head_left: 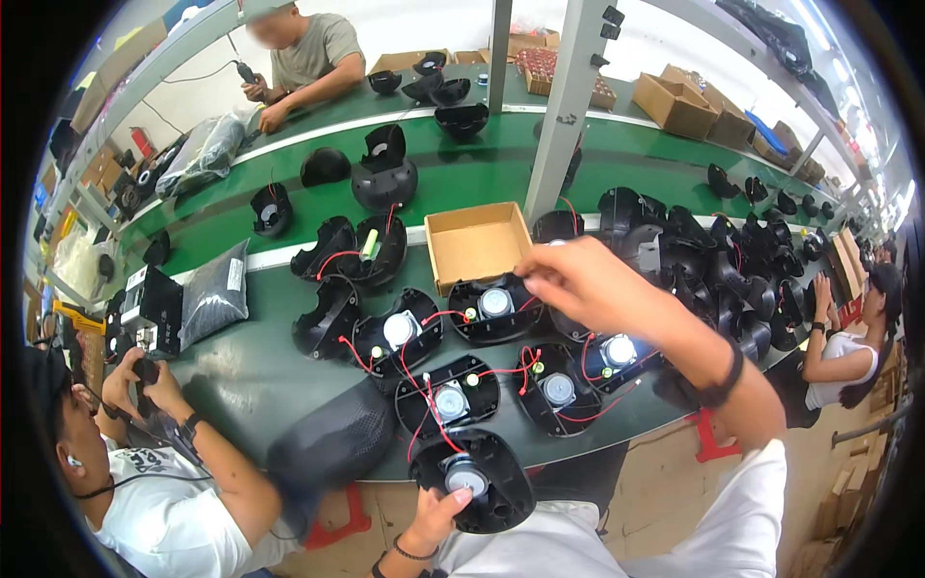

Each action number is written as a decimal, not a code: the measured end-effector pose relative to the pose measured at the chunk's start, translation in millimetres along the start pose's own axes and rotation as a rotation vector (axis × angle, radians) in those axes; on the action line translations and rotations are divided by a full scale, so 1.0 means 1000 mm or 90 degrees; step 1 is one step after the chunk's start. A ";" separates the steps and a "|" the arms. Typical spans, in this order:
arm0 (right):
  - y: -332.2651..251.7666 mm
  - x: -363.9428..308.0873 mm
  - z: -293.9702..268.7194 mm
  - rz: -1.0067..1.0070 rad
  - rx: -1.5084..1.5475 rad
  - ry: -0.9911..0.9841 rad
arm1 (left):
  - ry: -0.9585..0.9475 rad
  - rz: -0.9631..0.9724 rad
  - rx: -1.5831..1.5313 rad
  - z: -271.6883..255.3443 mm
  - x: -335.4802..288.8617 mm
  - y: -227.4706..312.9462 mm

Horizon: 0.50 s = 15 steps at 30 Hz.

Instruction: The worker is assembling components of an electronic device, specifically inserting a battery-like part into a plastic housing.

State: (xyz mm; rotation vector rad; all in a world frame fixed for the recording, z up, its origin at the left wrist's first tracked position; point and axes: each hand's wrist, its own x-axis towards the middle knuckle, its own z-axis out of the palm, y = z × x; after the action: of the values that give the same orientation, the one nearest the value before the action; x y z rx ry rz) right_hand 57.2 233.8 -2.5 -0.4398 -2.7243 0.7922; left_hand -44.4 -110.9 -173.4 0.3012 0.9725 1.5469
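Observation:
My left hand (436, 515) grips a round black speaker housing (506, 482) at the table's near edge, its thumb against the silver speaker driver (466, 479) inside. Red wires rise from this housing toward the others on the table. My right hand (578, 277) is closed, fingertips pinched together by the near right corner of an open cardboard box (474, 214). Whatever lies between those fingertips is too small to make out. Just below that hand sits another housing (493, 323) with a driver and red wires. More open housings (448, 398) lie between my hands, drivers facing up.
Black shells (742, 260) crowd the right side of the table. A dark mesh cover (337, 429) lies at the front left, near a co-worker (173, 472) handling a dark part. Beyond the metal post (568, 106) runs a green conveyor belt (462, 169) carrying shells.

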 end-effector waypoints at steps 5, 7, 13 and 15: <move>0.070 0.091 0.031 0.103 -0.200 -0.175 | -0.026 0.146 0.113 0.009 0.010 0.017; 0.081 0.110 0.046 0.105 -0.203 -0.255 | -0.091 0.167 0.061 -0.008 0.019 0.013; 0.073 0.138 0.088 0.047 -0.090 -0.339 | -0.117 0.159 0.177 -0.006 0.018 0.035; 0.051 0.149 0.097 0.056 -0.093 -0.351 | -0.112 0.146 0.170 -0.017 0.016 0.033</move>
State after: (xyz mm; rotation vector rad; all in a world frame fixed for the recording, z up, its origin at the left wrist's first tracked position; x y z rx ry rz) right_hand -101.0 282.5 -84.3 -0.4239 -3.3097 0.8391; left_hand -82.2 -100.9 -165.5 0.7474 1.0322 1.5643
